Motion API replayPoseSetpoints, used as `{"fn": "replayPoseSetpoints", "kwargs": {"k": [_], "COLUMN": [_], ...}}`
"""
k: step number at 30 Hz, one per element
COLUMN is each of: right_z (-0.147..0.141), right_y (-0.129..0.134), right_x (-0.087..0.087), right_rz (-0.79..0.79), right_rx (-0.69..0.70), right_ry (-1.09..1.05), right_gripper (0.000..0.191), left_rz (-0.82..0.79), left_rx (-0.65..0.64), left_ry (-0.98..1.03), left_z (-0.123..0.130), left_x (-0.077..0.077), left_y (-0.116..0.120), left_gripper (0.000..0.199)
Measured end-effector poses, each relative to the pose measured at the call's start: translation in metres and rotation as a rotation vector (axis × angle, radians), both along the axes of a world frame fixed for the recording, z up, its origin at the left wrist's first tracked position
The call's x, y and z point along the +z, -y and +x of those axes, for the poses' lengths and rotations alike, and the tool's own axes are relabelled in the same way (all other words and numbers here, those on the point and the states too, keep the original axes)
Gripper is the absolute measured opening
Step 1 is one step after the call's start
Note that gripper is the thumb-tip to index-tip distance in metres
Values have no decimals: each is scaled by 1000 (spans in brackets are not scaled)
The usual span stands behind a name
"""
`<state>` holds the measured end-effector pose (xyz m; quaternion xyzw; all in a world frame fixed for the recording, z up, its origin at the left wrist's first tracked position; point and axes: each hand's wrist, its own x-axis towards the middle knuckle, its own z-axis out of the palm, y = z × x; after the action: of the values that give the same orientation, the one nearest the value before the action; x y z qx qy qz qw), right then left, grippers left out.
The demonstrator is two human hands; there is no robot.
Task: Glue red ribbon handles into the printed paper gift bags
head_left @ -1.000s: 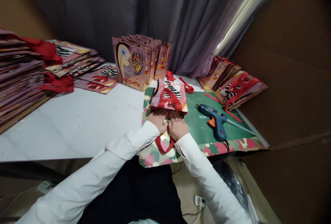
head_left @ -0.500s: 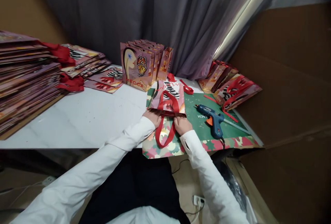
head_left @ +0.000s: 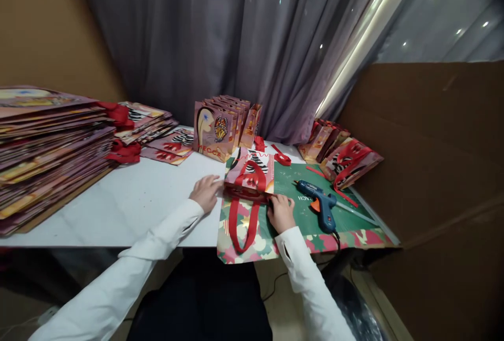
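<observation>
A small printed paper bag (head_left: 235, 172) lies in front of me on the mat, its mouth facing me and parted a little. One red ribbon handle (head_left: 233, 225) hangs toward me over the mat; another is folded up on the bag's face. My right hand (head_left: 281, 212) has its fingers curled at the right corner of the mouth, gripping the edge. Off the left side of the bag, my left hand (head_left: 205, 194) is held with fingers stretched toward it, holding nothing. To the right, a blue glue gun (head_left: 326, 209) with an orange trigger rests on the green mat (head_left: 289, 177).
A tall pile of flat bags (head_left: 51, 162) stands on the left of the white table (head_left: 165, 194). Standing bags (head_left: 214, 131) are lined up at the back, more bags (head_left: 348, 165) at the right. A cardboard wall (head_left: 429, 157) borders the right side.
My left hand has let go of the bag's mouth and moved left. My right hand stays at the right corner. The mouth has parted slightly, and the camera view has tilted up.
</observation>
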<state>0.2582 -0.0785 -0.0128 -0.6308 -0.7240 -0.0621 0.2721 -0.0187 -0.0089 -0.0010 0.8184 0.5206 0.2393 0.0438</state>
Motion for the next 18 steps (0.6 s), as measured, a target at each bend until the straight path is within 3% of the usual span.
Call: {"fn": "replayPoseSetpoints", "kwargs": {"k": [4, 8, 13, 18], "right_z": [-1, 4, -2, -19], "right_y": [-8, 0, 23, 49], "right_x": [-1, 14, 66, 112], "right_rz": [66, 200, 617, 631], "right_rx": [74, 85, 249, 356], "right_ry": [9, -39, -276, -467], "right_gripper": [33, 20, 15, 18], "left_rz": [-29, 42, 378, 510], "left_rx": [-143, -209, -284, -267], "left_ry": [7, 96, 422, 652], "left_z": [14, 12, 7, 9], "left_x": [4, 29, 80, 112], "left_y": [1, 14, 34, 55], "left_gripper": [45, 50, 33, 23]}}
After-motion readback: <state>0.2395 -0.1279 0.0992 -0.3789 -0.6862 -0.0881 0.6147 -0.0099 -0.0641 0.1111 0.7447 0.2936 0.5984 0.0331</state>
